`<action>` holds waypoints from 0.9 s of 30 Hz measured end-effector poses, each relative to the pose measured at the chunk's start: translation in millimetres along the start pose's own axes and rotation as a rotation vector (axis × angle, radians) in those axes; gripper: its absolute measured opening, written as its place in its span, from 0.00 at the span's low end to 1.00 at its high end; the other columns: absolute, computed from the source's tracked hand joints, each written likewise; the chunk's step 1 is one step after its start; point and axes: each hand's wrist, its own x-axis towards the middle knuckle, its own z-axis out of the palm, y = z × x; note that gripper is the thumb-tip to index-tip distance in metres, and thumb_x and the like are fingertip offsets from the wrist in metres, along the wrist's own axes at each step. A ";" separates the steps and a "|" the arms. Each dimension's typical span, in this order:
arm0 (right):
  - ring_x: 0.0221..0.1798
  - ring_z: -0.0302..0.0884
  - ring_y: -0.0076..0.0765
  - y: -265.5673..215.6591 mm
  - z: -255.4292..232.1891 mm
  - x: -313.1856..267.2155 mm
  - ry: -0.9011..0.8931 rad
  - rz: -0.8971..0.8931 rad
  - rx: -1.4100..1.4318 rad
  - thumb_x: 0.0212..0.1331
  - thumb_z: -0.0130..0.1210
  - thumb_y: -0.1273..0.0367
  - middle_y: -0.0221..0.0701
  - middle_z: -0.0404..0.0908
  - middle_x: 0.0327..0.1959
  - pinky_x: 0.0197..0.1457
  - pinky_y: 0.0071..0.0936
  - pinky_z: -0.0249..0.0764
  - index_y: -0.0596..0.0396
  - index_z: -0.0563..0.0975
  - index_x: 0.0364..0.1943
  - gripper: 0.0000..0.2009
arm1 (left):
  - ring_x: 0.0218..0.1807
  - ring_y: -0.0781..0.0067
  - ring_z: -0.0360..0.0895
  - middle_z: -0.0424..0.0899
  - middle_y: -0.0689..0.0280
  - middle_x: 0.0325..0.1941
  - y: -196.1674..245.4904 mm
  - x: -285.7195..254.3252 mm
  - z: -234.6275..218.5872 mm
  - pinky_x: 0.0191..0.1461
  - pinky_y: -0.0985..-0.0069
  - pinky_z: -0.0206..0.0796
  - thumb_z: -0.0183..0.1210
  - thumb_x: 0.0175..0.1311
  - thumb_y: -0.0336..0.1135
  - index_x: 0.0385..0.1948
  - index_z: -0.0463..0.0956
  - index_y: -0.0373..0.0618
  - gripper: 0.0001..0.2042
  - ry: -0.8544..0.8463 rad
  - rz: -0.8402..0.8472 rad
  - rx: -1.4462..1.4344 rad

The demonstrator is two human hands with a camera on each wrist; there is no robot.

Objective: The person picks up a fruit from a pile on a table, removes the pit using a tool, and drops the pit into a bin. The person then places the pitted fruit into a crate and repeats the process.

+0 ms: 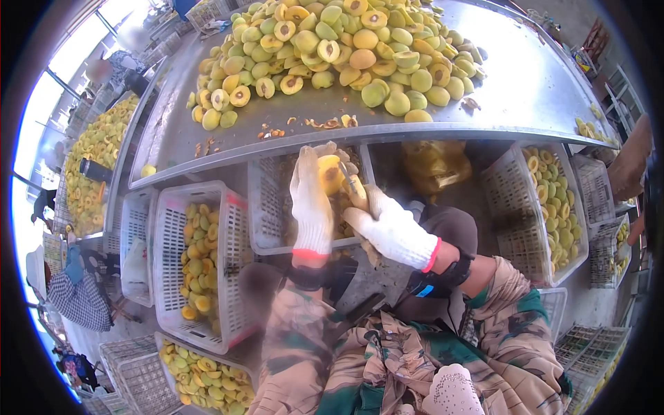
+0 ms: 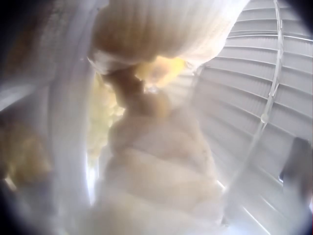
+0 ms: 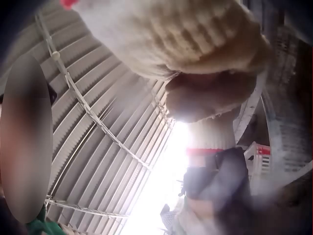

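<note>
My left hand (image 1: pixel 311 204), in a white knit glove with a tan palm, holds a yellow apricot (image 1: pixel 330 174) over a crate at the table's front edge. My right hand (image 1: pixel 394 228), gloved the same way, grips a small knife (image 1: pixel 357 192) by its tan handle. The knife's grey metal end lies right against the apricot's side. In the left wrist view, part of the yellow apricot (image 2: pixel 164 71) shows between the blurred gloves. Only the curled glove (image 3: pixel 195 44) shows in the right wrist view; the knife is hidden there.
A metal table (image 1: pixel 173 131) ahead bears a large heap of halved apricots (image 1: pixel 346 48) and scraps near its edge. Below the hands stands a white crate (image 1: pixel 263 221). Crates of apricots flank me at left (image 1: pixel 235 277) and right (image 1: pixel 515 221). A yellow bag (image 1: pixel 436 166) lies under the table.
</note>
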 end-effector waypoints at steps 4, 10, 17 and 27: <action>0.37 0.82 0.63 11.7 22.6 10.1 0.197 -0.065 -0.261 0.65 0.54 0.60 0.54 0.81 0.35 0.40 0.46 0.77 0.56 0.69 0.54 0.19 | 0.28 0.69 0.78 0.81 0.60 0.31 -2.9 2.9 12.7 0.34 0.74 0.73 0.44 0.77 0.51 0.42 0.76 0.37 0.23 0.177 0.095 0.225; 0.38 0.84 0.57 9.7 22.9 25.7 0.055 -0.027 -0.185 0.64 0.55 0.59 0.53 0.82 0.36 0.39 0.42 0.78 0.57 0.69 0.54 0.21 | 0.25 0.72 0.78 0.82 0.60 0.27 -2.4 9.8 3.7 0.31 0.75 0.72 0.46 0.76 0.49 0.41 0.78 0.37 0.21 0.291 0.077 0.321; 0.21 0.75 0.29 32.5 0.6 54.0 -0.577 0.184 0.497 0.64 0.57 0.58 0.29 0.77 0.27 0.26 0.26 0.72 0.52 0.71 0.51 0.18 | 0.29 0.71 0.79 0.82 0.59 0.31 -5.9 17.8 -19.9 0.33 0.75 0.73 0.47 0.74 0.57 0.43 0.79 0.39 0.26 0.232 -0.166 0.162; 0.28 0.81 0.39 55.4 -5.3 74.8 -0.223 0.001 -0.444 0.64 0.53 0.59 0.40 0.81 0.32 0.37 0.39 0.77 0.61 0.71 0.49 0.19 | 0.47 0.64 0.80 0.81 0.56 0.49 48.0 6.5 -109.3 0.54 0.66 0.73 0.52 0.71 0.41 0.57 0.72 0.35 0.21 0.462 0.238 0.666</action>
